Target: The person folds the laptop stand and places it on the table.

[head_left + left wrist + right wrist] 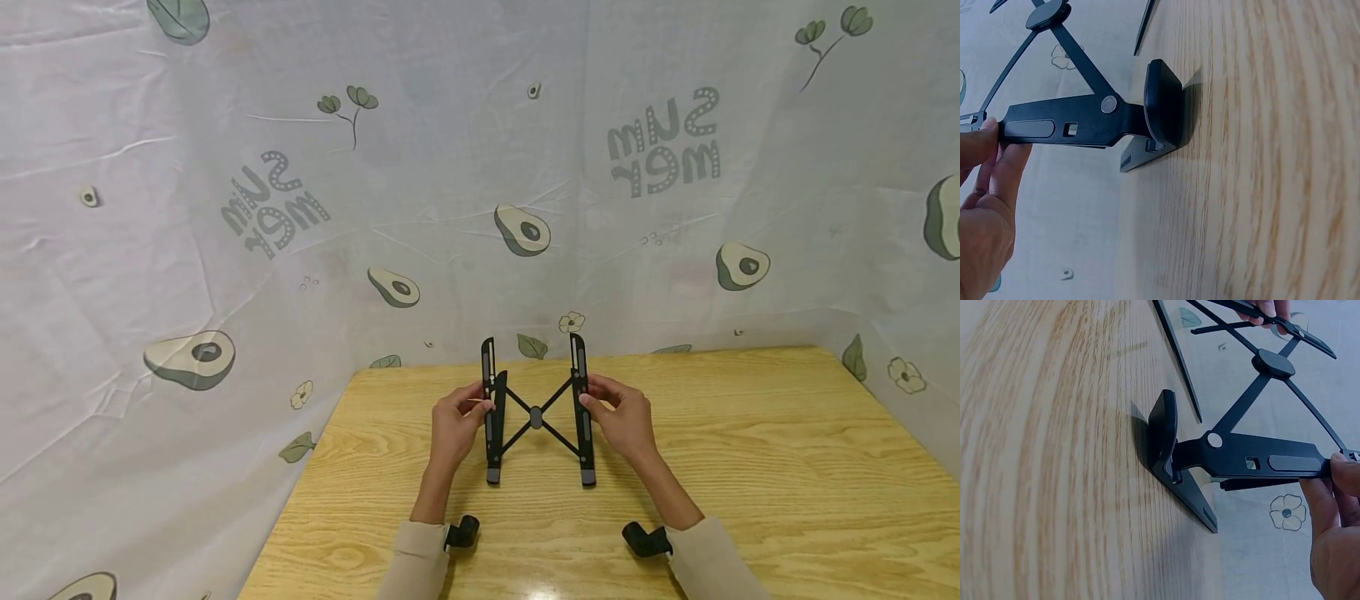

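Observation:
A black folding laptop stand [536, 417] stands unfolded on the wooden table, its crossed bars meeting at a grey oval hub. My left hand [457, 421] pinches the stand's left side rail between thumb and fingers. On the other side, my right hand [621, 414] grips the right rail the same way, thumb on the inner top face. In the left wrist view, the rail [1060, 122] slopes up from a front lip and a base leg on the tabletop. The right wrist view shows the matching lip [1164, 434] close over the wood grain.
The light wooden table [750, 450] reaches back to a pale curtain [450, 167] printed with avocados, leaves and lettering. Black wrist cameras [463, 532] are strapped at both beige sleeves. Curtain folds also hang along the table's left and right edges.

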Tool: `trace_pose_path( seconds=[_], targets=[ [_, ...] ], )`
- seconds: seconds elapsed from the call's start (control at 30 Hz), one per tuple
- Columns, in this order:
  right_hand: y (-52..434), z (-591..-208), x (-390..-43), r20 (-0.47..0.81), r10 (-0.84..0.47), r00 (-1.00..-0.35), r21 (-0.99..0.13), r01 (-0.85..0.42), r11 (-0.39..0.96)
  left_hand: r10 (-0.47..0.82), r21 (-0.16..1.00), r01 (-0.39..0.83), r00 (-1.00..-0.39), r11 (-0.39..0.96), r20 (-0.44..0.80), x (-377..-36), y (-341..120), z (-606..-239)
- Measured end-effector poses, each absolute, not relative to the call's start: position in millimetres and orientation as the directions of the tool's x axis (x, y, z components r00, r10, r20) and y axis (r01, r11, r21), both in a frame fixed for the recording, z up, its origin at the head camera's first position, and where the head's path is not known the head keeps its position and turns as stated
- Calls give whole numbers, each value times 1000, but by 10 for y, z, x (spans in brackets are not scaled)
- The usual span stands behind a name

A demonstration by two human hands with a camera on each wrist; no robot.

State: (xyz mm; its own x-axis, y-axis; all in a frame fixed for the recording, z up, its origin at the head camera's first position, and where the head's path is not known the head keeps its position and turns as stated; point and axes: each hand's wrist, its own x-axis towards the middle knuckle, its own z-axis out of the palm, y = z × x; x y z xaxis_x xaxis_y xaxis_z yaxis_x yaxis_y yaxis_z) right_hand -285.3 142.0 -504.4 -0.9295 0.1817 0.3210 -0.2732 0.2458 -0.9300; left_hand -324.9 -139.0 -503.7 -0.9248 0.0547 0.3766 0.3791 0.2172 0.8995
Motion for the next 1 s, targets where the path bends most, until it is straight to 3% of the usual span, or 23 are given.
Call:
trace_pose_path(
  seconds=[1.0],
  targets=[
    [1412,-5051,-2863,310,189,-932,-934,-262,242,49,880,393,-917,267,395,-3221,-1348,-5023]
  ],
)
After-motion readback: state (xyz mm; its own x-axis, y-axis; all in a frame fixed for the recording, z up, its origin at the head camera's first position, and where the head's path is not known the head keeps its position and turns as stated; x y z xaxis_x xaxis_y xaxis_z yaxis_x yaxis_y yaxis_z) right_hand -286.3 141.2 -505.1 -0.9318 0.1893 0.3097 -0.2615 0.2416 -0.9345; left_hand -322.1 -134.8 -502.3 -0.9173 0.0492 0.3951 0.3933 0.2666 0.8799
